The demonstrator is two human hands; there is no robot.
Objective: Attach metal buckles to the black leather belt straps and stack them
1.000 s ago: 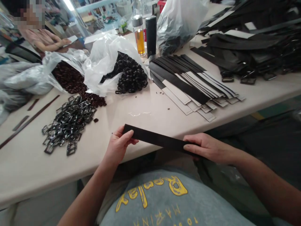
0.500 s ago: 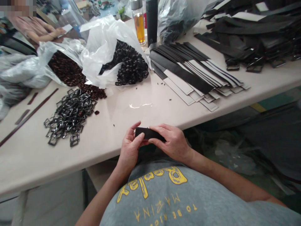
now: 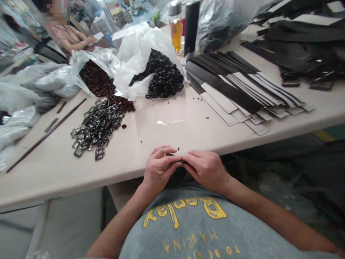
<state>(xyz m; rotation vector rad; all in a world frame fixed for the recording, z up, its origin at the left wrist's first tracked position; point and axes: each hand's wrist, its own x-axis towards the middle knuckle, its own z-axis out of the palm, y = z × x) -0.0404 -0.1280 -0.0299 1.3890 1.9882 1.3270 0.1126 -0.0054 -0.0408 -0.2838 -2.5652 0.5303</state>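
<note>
Just over the table's front edge, my left hand (image 3: pixel 159 169) and my right hand (image 3: pixel 209 169) meet around a short black strip (image 3: pixel 170 155). Both hands are closed on it, fingertips nearly touching. Only a thin dark edge of the strip shows; the fingers cover the rest. A tiny dark bit (image 3: pixel 178 148) lies on the table just beyond my fingertips. Left of my hands is a heap of dark metal buckles (image 3: pixel 98 124). Ahead, black loops (image 3: pixel 165 79) spill from a white plastic bag (image 3: pixel 125 70). Black strips with white ends (image 3: pixel 226 86) fan out at the right.
Brown loops (image 3: pixel 94 77) spill from another bag. A narrow brown strip (image 3: pixel 45 135) lies at the left. A bottle of amber liquid (image 3: pixel 176 34) and a black flask (image 3: pixel 191 28) stand at the back. Buckled black straps (image 3: pixel 304 50) pile up far right. A person (image 3: pixel 64 36) sits beyond.
The broad face of the black strip has turned out of sight, and my left fingers have closed over it. The whole view has shifted, so the table things appear further right.
</note>
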